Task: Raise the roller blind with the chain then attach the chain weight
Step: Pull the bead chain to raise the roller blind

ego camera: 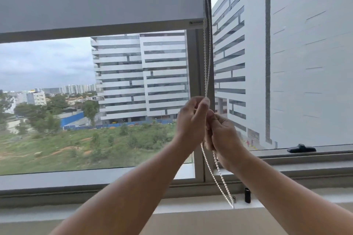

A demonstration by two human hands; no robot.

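The white bead chain (207, 63) hangs beside the window frame's upright post, its loop reaching the sill (191, 203). It looks light, limp and slippery, so take one strand between fingertip pads. Your left hand (191, 120) pinches it high, fingers pressed together; your right hand (222, 131) is curled around it just below. The blind (99, 0) covers the window's upper part. A small black piece (247, 195), probably the weight, stands on the sill near the loop.

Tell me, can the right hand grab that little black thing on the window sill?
Probably yes, but not right now. The right hand is busy holding the bead chain. The black thing stands below it on the sill, with nothing blocking the way.
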